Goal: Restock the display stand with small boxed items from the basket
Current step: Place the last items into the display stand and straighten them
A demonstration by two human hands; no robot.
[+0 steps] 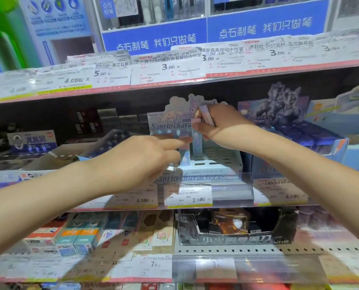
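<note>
Facing me is a shop shelf unit (195, 80) in three tiers, its front rails covered in price labels (188, 194); blue pen displays (214, 32) with white lettering stand along the top tier. On the middle shelf, dead centre, I see the display stand (216, 164), a pale blue stepped tray with rows of slots and a cartoon-printed backboard rising behind it; a dark blue card box display (299, 139) sits just beside it on the right, and more boxed goods lie to its left, blurred. On the lower shelf a black display box (237, 229) sits under the stand, with orange-and-teal cartons (78, 237) well to the left.

Both my forearms reach in from the bottom corners. My right hand (222, 124) is raised in front of the backboard, its fingers curled round a few small boxed items (205, 116), slim pastel boxes held upright in a bunch. My left hand (141, 155) is lower, in front of the stand; its forefinger (174, 142) points straight out toward a boxed item (196, 141) standing upright in the stand's rear slots, the tip touching or just beside it, I cannot tell which; the other fingers are curled under and I cannot tell whether they grip anything. Another small box (184, 156) stands in a slot just in front, partly hidden by my left hand. The basket is not in view.
</note>
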